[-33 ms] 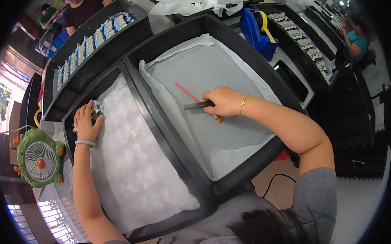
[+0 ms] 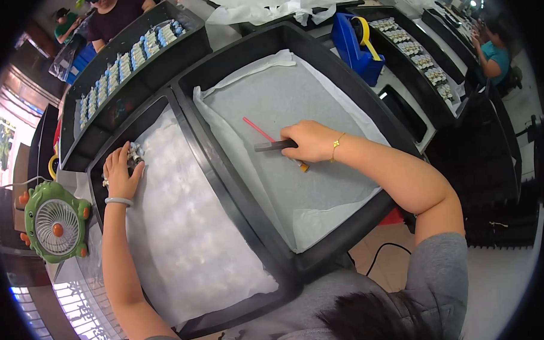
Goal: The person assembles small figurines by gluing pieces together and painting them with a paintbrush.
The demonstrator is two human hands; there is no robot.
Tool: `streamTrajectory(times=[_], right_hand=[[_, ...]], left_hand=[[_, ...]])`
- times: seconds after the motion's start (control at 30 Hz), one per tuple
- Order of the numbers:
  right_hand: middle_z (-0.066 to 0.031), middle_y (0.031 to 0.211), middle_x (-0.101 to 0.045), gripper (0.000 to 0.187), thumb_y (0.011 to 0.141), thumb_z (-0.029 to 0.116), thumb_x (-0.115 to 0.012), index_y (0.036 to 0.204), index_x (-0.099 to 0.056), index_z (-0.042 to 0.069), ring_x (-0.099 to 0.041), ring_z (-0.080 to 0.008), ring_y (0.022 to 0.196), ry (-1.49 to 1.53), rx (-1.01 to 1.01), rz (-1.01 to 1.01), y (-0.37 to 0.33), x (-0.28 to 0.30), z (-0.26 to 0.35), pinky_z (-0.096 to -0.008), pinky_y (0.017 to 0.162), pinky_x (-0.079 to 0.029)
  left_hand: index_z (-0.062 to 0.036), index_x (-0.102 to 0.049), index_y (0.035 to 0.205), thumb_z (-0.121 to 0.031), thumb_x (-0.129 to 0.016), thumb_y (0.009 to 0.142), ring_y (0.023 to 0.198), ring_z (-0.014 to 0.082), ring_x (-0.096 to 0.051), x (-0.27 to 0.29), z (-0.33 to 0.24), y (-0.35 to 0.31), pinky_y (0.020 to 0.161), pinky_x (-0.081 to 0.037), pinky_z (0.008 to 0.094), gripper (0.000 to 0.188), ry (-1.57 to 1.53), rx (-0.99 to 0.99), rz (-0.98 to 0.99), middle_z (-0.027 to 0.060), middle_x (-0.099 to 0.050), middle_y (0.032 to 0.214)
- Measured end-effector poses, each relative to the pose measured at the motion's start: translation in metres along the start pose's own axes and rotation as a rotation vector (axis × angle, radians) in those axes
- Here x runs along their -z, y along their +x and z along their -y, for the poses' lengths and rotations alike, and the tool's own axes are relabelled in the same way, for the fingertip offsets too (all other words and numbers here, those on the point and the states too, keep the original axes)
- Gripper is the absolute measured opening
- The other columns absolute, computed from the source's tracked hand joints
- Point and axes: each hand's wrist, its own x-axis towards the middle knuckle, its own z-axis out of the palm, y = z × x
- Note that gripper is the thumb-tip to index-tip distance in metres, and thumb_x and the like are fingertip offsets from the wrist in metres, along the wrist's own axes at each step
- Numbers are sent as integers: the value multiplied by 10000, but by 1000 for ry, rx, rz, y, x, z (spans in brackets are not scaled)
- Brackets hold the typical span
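Observation:
My left hand (image 2: 121, 175) is at the far left corner of a black tray (image 2: 223, 192), its thumb and fingers curved around small white-and-blue pieces (image 2: 135, 155). The hand partly covers them. A thin white sheet (image 2: 184, 215) lies over much of that tray, with bumps showing through. Over the paper-lined black tray (image 2: 340, 242) on the right, my right hand (image 2: 310, 141) is closed on a dark, flat, bar-like tool (image 2: 273, 146). Beneath it, a thin red stick (image 2: 257, 128) and a yellow-orange tip (image 2: 302, 165) show; whether they are one object is hidden.
A black tray (image 2: 142, 69) of white-and-blue pieces stands at the far left, another tray (image 2: 414, 51) at the far right. Near them are a blue tape dispenser (image 2: 355, 50), a phone-like black slab (image 2: 405, 111) and a green fan (image 2: 55, 222). Other people work beyond.

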Motion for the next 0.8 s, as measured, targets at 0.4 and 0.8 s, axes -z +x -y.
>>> streamTrajectory(times=[0.4, 0.8], right_hand=[[-141, 953, -572, 290, 741, 215, -626, 962, -578, 33, -551, -281, 901, -164, 150, -387, -3, 18, -24, -350, 799, -441], [-188, 1148, -535, 790, 572, 426, -769, 1164, -509, -28, -508, -290, 1078, -329, -586, -501, -149, 63, -215, -356, 927, -399]], left_hand=[[-98, -428, 1264, -270, -593, 779, 1126, 283, -391, 0, -6, -1, 965, -286, 387, 540, -65, -8, -28, 107, -456, 1181], [-81, -455, 1233, -226, -593, 769, 1114, 298, -404, 13, 1, -6, 955, -302, 394, 506, -154, -31, -105, 120, -454, 1175]])
